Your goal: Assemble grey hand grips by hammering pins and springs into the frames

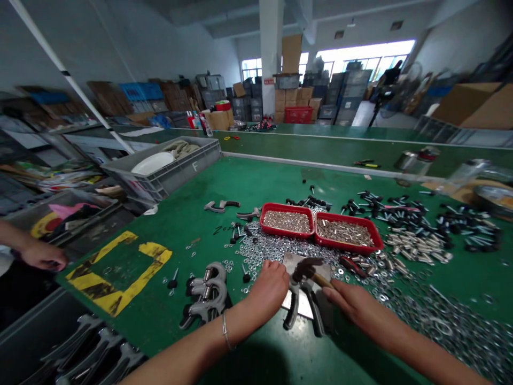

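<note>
My left hand point(267, 291) is curled into a closed grip at the left edge of a small metal plate point(298, 263) on the green table, pressing on a grey hand-gripper part point(300, 299) that lies across the plate. My right hand point(352, 302) is closed round the wooden handle of a hammer point(310, 270) whose dark head hovers over that part. Loose washers point(264, 248) lie all around the plate.
Two red trays point(318, 222) of small metal pieces sit behind the plate. Black screws and silver sleeves point(417, 227) spread to the right. Finished grippers point(206, 294) lie at left, more in a bin point(88, 347). A grey crate point(168, 171) and another person's hand point(42, 255) are far left.
</note>
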Tool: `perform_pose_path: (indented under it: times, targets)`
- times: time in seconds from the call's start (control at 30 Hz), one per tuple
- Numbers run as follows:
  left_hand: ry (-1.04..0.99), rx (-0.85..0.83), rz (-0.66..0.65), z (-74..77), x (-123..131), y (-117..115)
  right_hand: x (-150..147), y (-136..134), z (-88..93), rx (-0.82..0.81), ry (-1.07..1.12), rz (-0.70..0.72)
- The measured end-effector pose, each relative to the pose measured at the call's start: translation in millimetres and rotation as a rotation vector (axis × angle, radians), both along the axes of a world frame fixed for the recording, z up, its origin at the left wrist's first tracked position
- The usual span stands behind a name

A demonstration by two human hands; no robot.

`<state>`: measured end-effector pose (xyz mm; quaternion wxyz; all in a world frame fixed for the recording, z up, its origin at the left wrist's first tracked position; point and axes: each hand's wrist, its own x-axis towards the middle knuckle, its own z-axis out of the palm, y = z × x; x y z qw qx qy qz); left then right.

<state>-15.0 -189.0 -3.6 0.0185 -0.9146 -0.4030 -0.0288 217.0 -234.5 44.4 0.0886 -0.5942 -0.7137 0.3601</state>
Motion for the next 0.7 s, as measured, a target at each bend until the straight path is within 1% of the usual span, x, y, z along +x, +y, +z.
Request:
perform_pose_path:
  times: [0.03, 0.1, 0.17, 0.23, 0.3, 0.33, 0.43, 0.5, 0.57, 0.63, 0.7]
  targets:
    - [0.015, 0.001, -0.001, 1.6, 1, 0, 2, 6, 0.0, 0.033, 0.016, -0.014]
    - [0.036, 0.002, 0.002, 5.1, 2, -1, 5, 17, -0.9, 0.088, -0.051, -0.053]
    - [0.047, 0.002, 0.003, 7.9, 3, -2, 7, 26, -2.2, 0.070, -0.123, -0.025]
    - [0.050, -0.002, 0.007, 8.9, 3, -3, 9, 32, -2.7, 0.043, -0.082, 0.028]
    - [0.048, -0.010, 0.005, 7.5, 3, -3, 9, 35, -2.3, 0.076, -0.027, 0.021]
    - [0.045, -0.014, 0.004, 6.1, 3, -3, 10, 35, -1.9, 0.099, -0.038, -0.001]
    - [0.025, -0.028, 0.018, 2.0, 3, -1, 10, 27, 0.6, 0.091, -0.111, -0.009]
    - [0.008, -0.047, 0.034, 2.5, 1, 0, 11, 16, 2.6, 0.071, -0.071, 0.019]
    - [-0.008, -0.069, 0.052, 7.1, 0, -4, 13, 2, 1.8, 0.073, -0.027, 0.004]
    - [-0.035, -0.068, 0.125, 13.6, 0, -16, 19, -12, -5.5, 0.048, -0.012, -0.042]
    - [-0.083, -0.061, 0.241, 17.7, 4, -34, 29, -24, -20.2, 0.019, 0.026, -0.103]
